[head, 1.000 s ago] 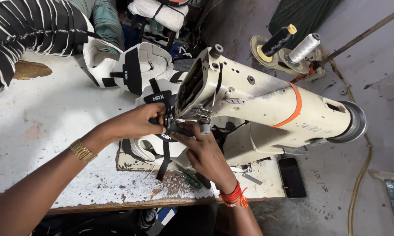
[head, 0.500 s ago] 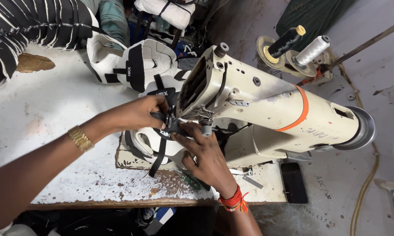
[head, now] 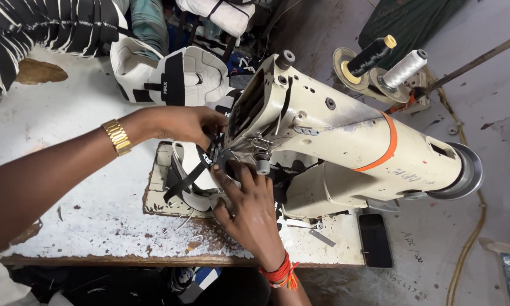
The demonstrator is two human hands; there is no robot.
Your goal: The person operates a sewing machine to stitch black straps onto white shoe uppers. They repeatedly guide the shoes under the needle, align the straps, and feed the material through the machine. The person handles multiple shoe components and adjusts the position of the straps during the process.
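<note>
Counter — white, chipped. Black thread spool and white thread spool at 1 o'clock; dark phone at 5 o'clock.

Bare forearms, gold watch on left wrist, red-orange thread band on right

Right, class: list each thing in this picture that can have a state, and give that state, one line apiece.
Left hand: on the black strap by the needle.
Right hand: flat, pressing the white pad down.
White pad: under the sewing machine head.
Black spool: upright on its stand.
White spool: upright beside it.
Phone: flat, screen dark.
Finished pads: piled behind, on the table.
</note>
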